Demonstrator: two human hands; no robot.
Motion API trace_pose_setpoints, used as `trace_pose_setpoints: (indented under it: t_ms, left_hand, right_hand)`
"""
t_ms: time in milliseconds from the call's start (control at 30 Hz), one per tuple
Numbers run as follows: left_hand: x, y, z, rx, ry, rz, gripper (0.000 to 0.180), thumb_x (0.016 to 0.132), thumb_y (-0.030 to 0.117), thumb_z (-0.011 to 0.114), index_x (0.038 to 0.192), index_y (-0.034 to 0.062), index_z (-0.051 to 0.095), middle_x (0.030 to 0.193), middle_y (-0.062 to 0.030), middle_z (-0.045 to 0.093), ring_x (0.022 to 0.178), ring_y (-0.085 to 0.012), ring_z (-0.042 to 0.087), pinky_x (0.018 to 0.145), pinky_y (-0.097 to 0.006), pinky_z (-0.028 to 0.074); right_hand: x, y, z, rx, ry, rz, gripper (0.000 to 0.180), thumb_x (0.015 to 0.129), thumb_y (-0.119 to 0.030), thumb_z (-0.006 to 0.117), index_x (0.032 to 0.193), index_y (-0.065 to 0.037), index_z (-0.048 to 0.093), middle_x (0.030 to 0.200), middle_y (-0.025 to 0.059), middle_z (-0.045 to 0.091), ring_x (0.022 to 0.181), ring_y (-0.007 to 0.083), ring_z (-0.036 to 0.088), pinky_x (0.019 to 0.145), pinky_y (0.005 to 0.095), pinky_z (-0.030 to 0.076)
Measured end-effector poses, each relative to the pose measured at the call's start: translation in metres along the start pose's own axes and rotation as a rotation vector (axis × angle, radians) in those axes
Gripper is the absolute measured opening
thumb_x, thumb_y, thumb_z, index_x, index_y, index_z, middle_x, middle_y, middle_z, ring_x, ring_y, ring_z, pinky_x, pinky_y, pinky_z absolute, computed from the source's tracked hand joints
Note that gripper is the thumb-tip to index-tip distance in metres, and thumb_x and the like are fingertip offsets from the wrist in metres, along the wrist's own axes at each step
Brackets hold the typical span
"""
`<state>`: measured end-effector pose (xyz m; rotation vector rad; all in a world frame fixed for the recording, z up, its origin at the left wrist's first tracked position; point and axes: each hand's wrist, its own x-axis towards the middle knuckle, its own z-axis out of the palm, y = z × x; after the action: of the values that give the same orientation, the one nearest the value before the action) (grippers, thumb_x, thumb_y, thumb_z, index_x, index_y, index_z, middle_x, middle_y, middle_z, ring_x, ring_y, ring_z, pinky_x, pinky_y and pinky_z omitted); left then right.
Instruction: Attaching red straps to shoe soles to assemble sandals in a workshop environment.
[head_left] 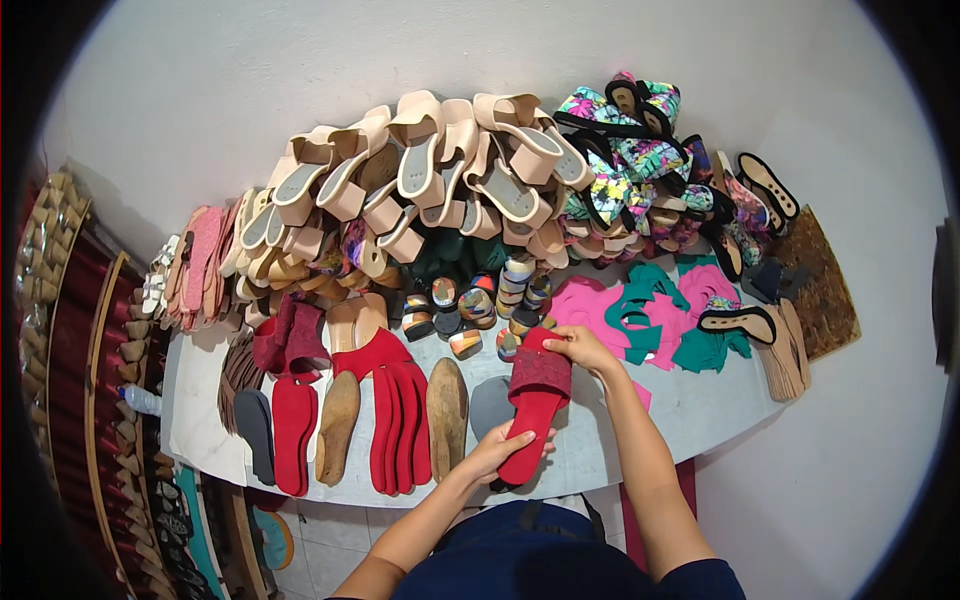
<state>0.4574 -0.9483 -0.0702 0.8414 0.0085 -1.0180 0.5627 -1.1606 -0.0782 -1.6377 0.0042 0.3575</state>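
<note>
Between my two hands, over the table's front edge, is a red slipper (538, 395) with a wide dark red strap across it. My left hand (497, 452) grips it near its lower end, thumb on top of the sole. My right hand (585, 352) holds the upper end, with the thumb on the sole's face and fingers underneath. To the left of the slipper stands a wooden shoe last (447, 405), beside a row of red soles (398, 428). Another last (338, 428) and a second red sole group (294, 437) lie further left. A grey sole (490, 402) is partly hidden behind my left hand.
Beige heeled sandals (418, 165) are piled along the wall, with patterned sandals (640, 160) to their right. Pink and green cut pieces (640, 315) lie on the table (590, 440). Multicoloured heels (477, 307) stand mid-table. Shelves of lasts (50, 260) line the left side.
</note>
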Motion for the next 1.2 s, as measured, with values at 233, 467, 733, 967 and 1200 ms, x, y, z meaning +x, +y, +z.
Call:
trace_pose_setpoints:
  t_ms: [233,467,733,967,1200]
  left_hand:
    - [-0.003,-0.022,-0.011,0.089,0.167,-0.052,0.032,0.082,0.017,0.054,0.109,0.0011,0.047,0.095,-0.0102,0.058,0.084,-0.0155,0.057,0.073,-0.026,0.046]
    - [0.001,-0.036,-0.031,0.944,0.364,-0.092,0.033,0.079,0.030,0.057,0.091,-0.0006,0.057,0.075,-0.0053,0.060,0.063,-0.0143,0.057,0.060,-0.026,0.044]
    - [-0.002,-0.045,-0.021,0.157,0.100,-0.194,0.027,0.084,0.015,0.051,0.106,-0.0010,0.049,0.094,-0.0032,0.055,0.086,-0.0086,0.051,0.078,-0.023,0.040]
    - [0.014,-0.077,-0.009,0.241,0.329,-0.069,0.024,0.082,0.009,0.051,0.102,-0.0038,0.049,0.091,-0.0059,0.056,0.083,-0.0117,0.052,0.076,-0.024,0.041]
    - [0.006,-0.083,-0.002,0.228,0.427,0.009,0.023,0.082,0.009,0.051,0.102,-0.0025,0.051,0.093,-0.0065,0.057,0.084,-0.0109,0.053,0.076,-0.024,0.041]
  right_hand:
    - [-0.017,0.020,0.013,0.060,0.054,0.111,0.031,0.075,-0.016,0.062,0.099,0.002,0.058,0.087,0.0051,0.060,0.077,0.0116,0.054,0.068,0.0240,0.043]
    - [-0.017,0.072,0.004,-0.113,0.123,0.231,0.027,0.071,-0.018,0.064,0.092,-0.002,0.062,0.078,0.0084,0.063,0.068,0.0139,0.057,0.065,0.0264,0.045]
    - [-0.008,0.070,-0.013,-0.314,0.141,0.287,0.025,0.069,-0.021,0.065,0.088,-0.006,0.064,0.076,0.0100,0.064,0.066,0.0153,0.059,0.064,0.0278,0.045]
    - [0.007,0.061,-0.003,-0.595,0.088,0.241,0.032,0.065,-0.026,0.068,0.091,-0.007,0.063,0.076,0.0136,0.063,0.067,0.0198,0.059,0.064,0.0293,0.045]
    - [0.026,0.048,0.008,-0.644,0.016,0.261,0.026,0.062,-0.030,0.069,0.080,-0.011,0.065,0.076,0.0100,0.062,0.075,0.0227,0.060,0.066,0.0333,0.045]
